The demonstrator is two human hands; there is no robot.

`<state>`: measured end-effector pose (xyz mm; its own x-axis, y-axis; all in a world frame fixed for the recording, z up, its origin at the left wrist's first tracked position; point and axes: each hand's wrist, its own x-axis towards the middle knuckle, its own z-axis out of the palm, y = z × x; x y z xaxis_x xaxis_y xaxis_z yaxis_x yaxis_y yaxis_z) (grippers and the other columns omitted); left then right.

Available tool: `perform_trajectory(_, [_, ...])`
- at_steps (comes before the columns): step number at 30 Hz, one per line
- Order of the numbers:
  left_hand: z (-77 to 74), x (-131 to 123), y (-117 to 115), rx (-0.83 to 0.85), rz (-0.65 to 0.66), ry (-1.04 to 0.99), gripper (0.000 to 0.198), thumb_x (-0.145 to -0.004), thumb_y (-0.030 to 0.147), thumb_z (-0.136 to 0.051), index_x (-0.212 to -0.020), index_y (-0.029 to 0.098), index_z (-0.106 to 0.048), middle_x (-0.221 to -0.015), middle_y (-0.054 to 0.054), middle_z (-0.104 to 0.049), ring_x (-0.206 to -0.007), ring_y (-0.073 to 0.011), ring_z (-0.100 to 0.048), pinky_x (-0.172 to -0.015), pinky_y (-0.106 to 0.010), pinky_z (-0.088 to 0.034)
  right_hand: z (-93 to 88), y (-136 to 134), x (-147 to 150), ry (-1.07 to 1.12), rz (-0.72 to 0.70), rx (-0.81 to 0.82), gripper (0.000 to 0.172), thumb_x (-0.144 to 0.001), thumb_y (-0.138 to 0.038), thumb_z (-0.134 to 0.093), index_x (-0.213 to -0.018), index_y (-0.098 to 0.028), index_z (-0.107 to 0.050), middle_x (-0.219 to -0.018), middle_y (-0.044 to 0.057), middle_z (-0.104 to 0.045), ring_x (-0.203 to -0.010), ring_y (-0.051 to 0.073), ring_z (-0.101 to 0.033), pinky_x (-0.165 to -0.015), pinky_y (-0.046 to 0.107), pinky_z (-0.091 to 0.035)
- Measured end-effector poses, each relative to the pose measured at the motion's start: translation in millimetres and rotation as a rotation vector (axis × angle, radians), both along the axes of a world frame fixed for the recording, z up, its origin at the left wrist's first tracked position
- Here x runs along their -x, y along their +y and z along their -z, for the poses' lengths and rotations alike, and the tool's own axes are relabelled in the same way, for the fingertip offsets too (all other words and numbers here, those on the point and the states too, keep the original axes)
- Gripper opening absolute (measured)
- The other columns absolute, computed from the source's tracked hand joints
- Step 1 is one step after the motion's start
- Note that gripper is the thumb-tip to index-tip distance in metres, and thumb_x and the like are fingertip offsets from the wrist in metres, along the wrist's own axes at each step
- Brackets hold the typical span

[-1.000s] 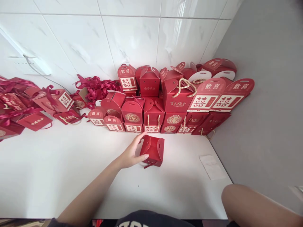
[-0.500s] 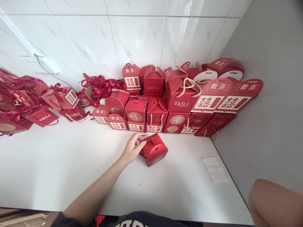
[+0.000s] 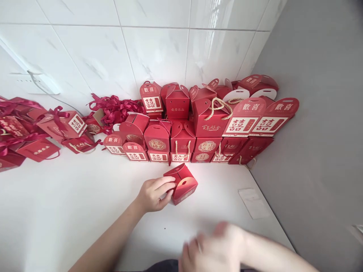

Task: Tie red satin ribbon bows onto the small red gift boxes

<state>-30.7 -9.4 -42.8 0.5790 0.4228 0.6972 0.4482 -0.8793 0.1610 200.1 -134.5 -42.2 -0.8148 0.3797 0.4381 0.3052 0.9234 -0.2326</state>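
My left hand (image 3: 154,193) grips the left side of a small red gift box (image 3: 181,184) that stands tilted on the white table (image 3: 56,204), its rounded top flaps closed. My right hand (image 3: 215,249) is low in the view, blurred, fingers spread, holding nothing, a short way in front of the box and apart from it.
Several red gift boxes (image 3: 204,121) are stacked in rows against the tiled wall, some with rope handles. More boxes with ribbons (image 3: 42,128) lie at the left beside a ribbon heap (image 3: 113,107). A small white paper (image 3: 253,203) lies by the table's right edge, near the grey wall.
My left hand has closed round the small box and turned it. My right hand has come in from the lower right toward the middle.
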Motion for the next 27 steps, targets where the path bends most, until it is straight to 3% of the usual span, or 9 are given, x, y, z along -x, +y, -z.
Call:
perform_trajectory(4, [2.0,-1.6,2.6,0.03,0.057,0.078,0.024,-0.085,0.025,-0.056,-0.108,0.02,-0.062,-0.101,-0.008,-0.075,-0.073,-0.0173,-0.072,-0.058,-0.027,-0.056,-48.9,100.0,-3.1,0.018,0.061,0.085,0.019,-0.098,-0.031,-0.05,-0.094,-0.019,-0.065,-0.1,0.01,-0.066,-0.095,0.023,-0.058,-0.084,0.041,-0.049])
perform_trajectory(8, [1.5,-2.7,4.6,0.162,0.064,0.162,0.02,-0.086,0.02,-0.05,-0.101,0.02,-0.063,-0.088,-0.004,-0.074,-0.068,-0.0158,-0.069,-0.059,-0.027,-0.054,-59.6,144.1,-2.0,0.068,-0.09,0.299,0.029,-0.102,-0.029,-0.038,-0.085,-0.017,-0.059,-0.084,0.006,-0.064,-0.08,0.016,-0.055,-0.077,0.03,-0.046])
perform_trajectory(14, [-0.3,-2.3,3.5,0.249,0.079,0.287,0.017,-0.087,0.031,-0.053,-0.095,0.021,-0.064,-0.078,-0.001,-0.069,-0.061,-0.015,-0.065,-0.054,-0.027,-0.048,-63.1,139.5,-9.2,-0.078,0.003,0.274,0.023,-0.1,-0.035,-0.043,-0.095,-0.017,-0.057,-0.083,0.005,-0.062,-0.076,0.017,-0.052,-0.069,0.028,-0.039])
perform_trajectory(20, [0.1,-5.7,0.0,0.207,0.153,0.287,0.036,-0.087,0.055,-0.057,-0.088,0.02,-0.066,-0.077,-0.003,-0.07,-0.059,-0.0139,-0.063,-0.05,-0.027,-0.044,-73.9,136.7,-24.1,-0.178,0.088,0.295,0.022,-0.1,-0.025,-0.041,-0.092,-0.018,-0.06,-0.08,0.004,-0.063,-0.073,0.016,-0.054,-0.066,0.028,-0.035])
perform_trajectory(24, [-14.6,-12.6,-11.1,0.32,0.027,0.466,0.044,-0.087,0.06,-0.053,-0.081,0.019,-0.067,-0.082,-0.005,-0.069,-0.058,-0.0161,-0.063,-0.051,-0.029,-0.045,-64.9,137.5,-12.0,-0.226,0.057,0.327,0.024,-0.099,-0.036,-0.045,-0.093,-0.018,-0.061,-0.083,0.004,-0.065,-0.073,0.016,-0.056,-0.063,0.028,-0.035])
perform_trajectory(27, [-22.6,-13.8,-16.1,0.375,-0.031,0.546,0.034,-0.09,0.05,-0.051,-0.098,0.021,-0.068,-0.097,-0.006,-0.068,-0.065,-0.0181,-0.065,-0.054,-0.029,-0.047,-64.8,136.4,-7.1,-0.197,0.073,0.357,0.032,-0.1,-0.043,-0.043,-0.088,-0.018,-0.059,-0.082,0.004,-0.063,-0.07,0.016,-0.055,-0.063,0.027,-0.038])
